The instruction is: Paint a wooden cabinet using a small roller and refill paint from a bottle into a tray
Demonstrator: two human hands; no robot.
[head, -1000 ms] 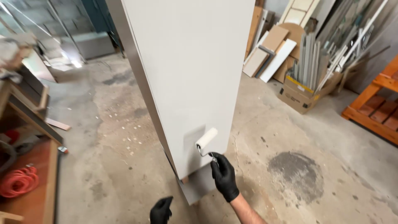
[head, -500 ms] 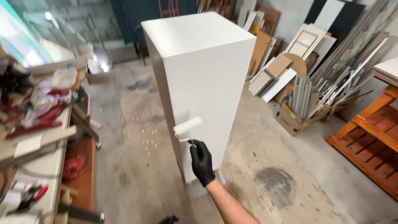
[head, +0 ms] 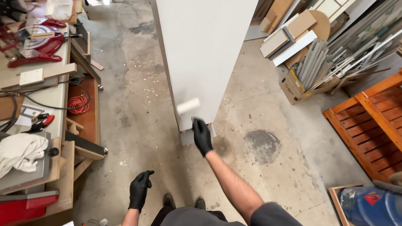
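**Roller low on a white cabinet, workshop clutter on both sides**

Nearest the camera, the person's dark shoes (head: 183, 202) stand on the stained concrete floor (head: 138, 138). At about 7 o'clock the left hand (head: 139, 189), in a black glove, hangs free with its fingers loosely curled, gripping nothing. At 12 o'clock the right hand (head: 202, 136), also gloved, is closed around the handle of a small paint roller (head: 188, 106), whose white sleeve lies against the lower corner of the tall white cabinet (head: 205, 46). The cabinet sits on a grey base (head: 189, 136) just beside that hand.

At 9 o'clock a cluttered workbench (head: 46, 98) carries a cream cloth (head: 21, 152), a red clamp (head: 42, 122) and a coiled orange cord (head: 78, 103) below. At 3 o'clock stands an orange wooden frame (head: 370, 121); at 2 o'clock, a cardboard box (head: 295, 86) of long strips, with leaning boards (head: 293, 35) behind it.
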